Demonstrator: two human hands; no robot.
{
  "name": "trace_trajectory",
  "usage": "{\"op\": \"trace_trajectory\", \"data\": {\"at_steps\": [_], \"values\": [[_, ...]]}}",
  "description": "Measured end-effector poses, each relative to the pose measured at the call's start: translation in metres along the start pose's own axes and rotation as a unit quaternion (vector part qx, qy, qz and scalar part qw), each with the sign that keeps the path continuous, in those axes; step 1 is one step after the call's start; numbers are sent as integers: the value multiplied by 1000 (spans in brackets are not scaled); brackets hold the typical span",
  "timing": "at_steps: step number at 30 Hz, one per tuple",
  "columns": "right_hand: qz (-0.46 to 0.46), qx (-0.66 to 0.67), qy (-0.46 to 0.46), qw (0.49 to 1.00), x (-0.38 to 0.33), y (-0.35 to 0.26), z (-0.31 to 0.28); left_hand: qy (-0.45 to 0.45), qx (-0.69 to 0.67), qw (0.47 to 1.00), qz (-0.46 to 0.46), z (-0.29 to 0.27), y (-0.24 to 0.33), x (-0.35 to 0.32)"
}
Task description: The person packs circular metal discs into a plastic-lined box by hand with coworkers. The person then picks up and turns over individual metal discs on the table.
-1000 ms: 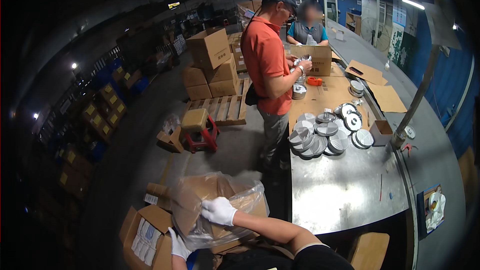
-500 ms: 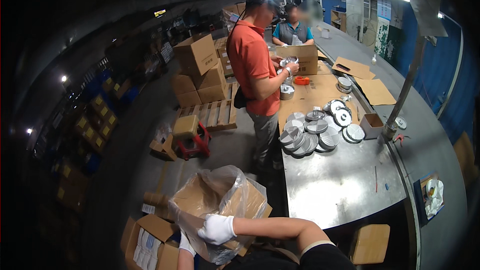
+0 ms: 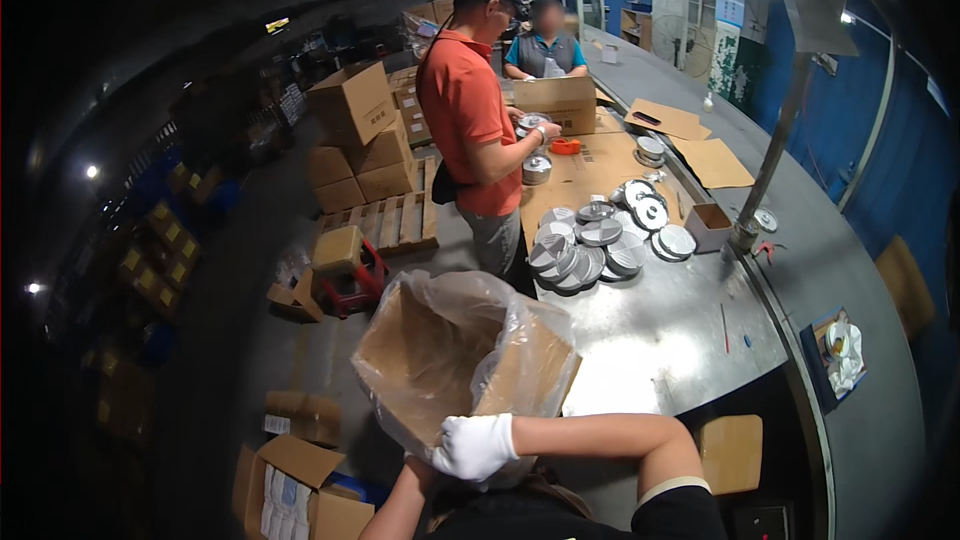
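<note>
An open cardboard box [image 3: 528, 368] lined with a clear plastic bag [image 3: 375, 365] is held up in front of me, left of the table. My right hand [image 3: 475, 447], in a white glove, is closed on the near rim of the box and its liner. The left forearm [image 3: 403, 500] reaches up to the same near side. Its hand is hidden by the box and my right hand, so its fingers do not show. The box's opening faces up, and I see only bare cardboard walls under the film.
Round metal discs [image 3: 600, 232] lie piled on the metal-topped table [image 3: 640, 350]. A person in an orange shirt [image 3: 470, 110] stands at its left side; another stands beyond. Below left is an open carton [image 3: 300, 465] of white packets. A red stool [image 3: 355, 280] and pallet [image 3: 395, 225] stand farther back.
The lined box has come up and to the right, nearer the table edge. Both my hands have moved with it, and the left glove has gone out of sight.
</note>
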State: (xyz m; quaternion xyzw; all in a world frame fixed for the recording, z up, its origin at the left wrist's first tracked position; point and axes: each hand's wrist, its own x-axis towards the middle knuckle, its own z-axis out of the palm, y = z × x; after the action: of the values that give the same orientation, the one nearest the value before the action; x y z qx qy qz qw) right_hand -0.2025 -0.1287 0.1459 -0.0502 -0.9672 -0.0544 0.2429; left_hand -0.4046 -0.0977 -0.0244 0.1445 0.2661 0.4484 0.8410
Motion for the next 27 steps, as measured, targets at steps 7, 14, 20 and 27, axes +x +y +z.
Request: {"op": "trace_trajectory", "data": {"at_steps": [7, 14, 20, 27], "values": [[73, -60, -17, 995, -56, -29, -40, -18, -40, 990, -136, 22, -68, 43], [229, -105, -86, 964, -137, -92, -44, 66, -87, 956, -274, 30, -147, 66], [354, -97, -147, 918, -208, -145, -44, 252, -12, 902, -351, 20, -176, 60], [470, -97, -112, 870, -268, -172, -62, 355, 68, 889, -281, 16, -135, 72]]}}
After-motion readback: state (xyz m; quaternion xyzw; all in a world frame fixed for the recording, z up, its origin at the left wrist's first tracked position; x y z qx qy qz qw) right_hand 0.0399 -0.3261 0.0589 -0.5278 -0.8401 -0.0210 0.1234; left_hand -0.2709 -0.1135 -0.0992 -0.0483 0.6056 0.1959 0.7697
